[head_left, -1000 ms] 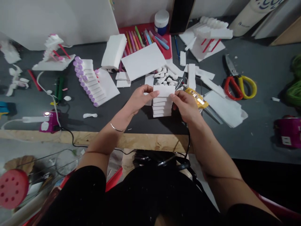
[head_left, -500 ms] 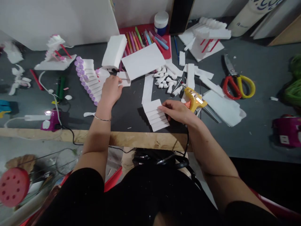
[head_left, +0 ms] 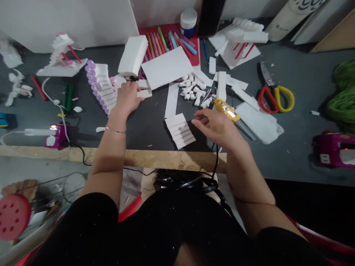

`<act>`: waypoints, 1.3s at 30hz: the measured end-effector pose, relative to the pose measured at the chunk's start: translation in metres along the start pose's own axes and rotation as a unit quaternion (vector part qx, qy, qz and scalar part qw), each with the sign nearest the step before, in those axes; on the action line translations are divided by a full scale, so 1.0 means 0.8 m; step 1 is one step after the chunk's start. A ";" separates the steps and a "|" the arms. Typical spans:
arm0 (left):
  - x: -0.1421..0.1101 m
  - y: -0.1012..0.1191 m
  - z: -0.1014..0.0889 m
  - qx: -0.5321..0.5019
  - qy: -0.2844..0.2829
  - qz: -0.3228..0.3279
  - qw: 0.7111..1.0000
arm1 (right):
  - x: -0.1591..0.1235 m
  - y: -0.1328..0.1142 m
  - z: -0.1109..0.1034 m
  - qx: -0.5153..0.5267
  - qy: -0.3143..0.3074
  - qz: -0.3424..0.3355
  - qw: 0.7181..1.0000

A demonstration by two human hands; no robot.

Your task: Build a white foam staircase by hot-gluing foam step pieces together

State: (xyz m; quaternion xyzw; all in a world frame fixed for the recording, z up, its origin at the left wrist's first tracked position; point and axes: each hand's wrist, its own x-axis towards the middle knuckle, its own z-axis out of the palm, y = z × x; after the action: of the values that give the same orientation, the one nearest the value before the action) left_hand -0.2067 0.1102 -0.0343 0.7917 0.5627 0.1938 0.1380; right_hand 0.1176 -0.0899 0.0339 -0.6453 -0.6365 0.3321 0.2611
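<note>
My left hand is at a pair of small white foam strips, thumb and fingers closed round the near end of one. Beside it stands a white stepped piece edged with lilac rolled rosettes. My right hand hovers with bent, parted fingers and holds nothing. To its left a small white stepped foam piece lies flat on the dark table. Partly behind my right hand rests a yellow glue gun. Several short white foam pieces are heaped beyond it.
Scissors with red and yellow handles lie at the right. Behind are coloured pens, a lidded jar and a white model on red sticks. A white foam sheet lies mid-table; a black cord crosses the wooden edge.
My right hand has let go of the small stepped piece and moved off it to the right, towards the glue gun. My left hand remains at the foam strips, which now lie slightly apart.
</note>
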 end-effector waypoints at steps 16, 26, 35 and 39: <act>-0.041 0.054 -0.037 -0.056 0.073 -0.013 0.996 | -0.067 0.078 -0.013 -0.096 0.180 0.198 0.959; -0.064 0.123 0.003 -0.184 -0.018 -0.023 0.983 | -0.036 0.073 0.011 -0.091 0.228 0.266 0.932; -0.063 0.128 0.029 -0.333 -0.023 -0.048 0.941 | -0.032 0.068 0.004 0.021 0.291 0.276 0.916; -0.062 0.132 0.032 -0.406 -0.051 -0.053 0.911 | -0.033 0.056 -0.001 0.149 0.351 0.241 0.892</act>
State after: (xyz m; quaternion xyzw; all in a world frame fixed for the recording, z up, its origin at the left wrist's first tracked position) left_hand -0.1209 0.0287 -0.0184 0.6456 0.4688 0.3573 0.4856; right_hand 0.1484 -0.1187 0.0027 -0.8072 -0.2710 0.2276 0.4725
